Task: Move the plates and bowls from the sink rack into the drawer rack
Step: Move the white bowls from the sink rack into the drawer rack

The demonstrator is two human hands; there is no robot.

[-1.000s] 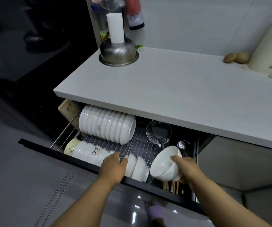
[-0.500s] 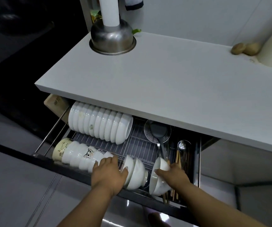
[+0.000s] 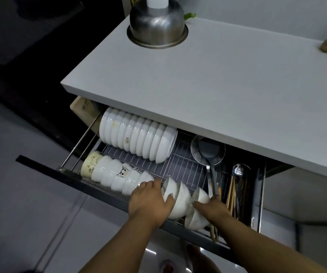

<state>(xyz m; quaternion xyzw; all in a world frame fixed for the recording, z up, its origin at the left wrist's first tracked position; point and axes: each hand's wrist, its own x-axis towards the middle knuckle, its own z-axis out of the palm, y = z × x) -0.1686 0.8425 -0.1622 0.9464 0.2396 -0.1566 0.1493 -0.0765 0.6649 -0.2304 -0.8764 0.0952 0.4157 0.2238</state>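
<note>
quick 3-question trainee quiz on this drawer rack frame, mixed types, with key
1. True or false: the right hand holds a white bowl at the drawer rack's front row.
2. What does the left hand rest on?
A. steel bowl
B. front-row bowls
C. spatula
3. Fill in: the black spatula lies over a wire ____.

Key: 1 true; 2 B; 3 skimmer.

Drawer rack (image 3: 178, 164) sits lower centre under countertop (image 3: 208, 91); bowl rows (image 3: 137, 138) held at left, utensils (image 3: 235, 186) at right, metal bowl (image 3: 156, 22) upper centre.
</note>
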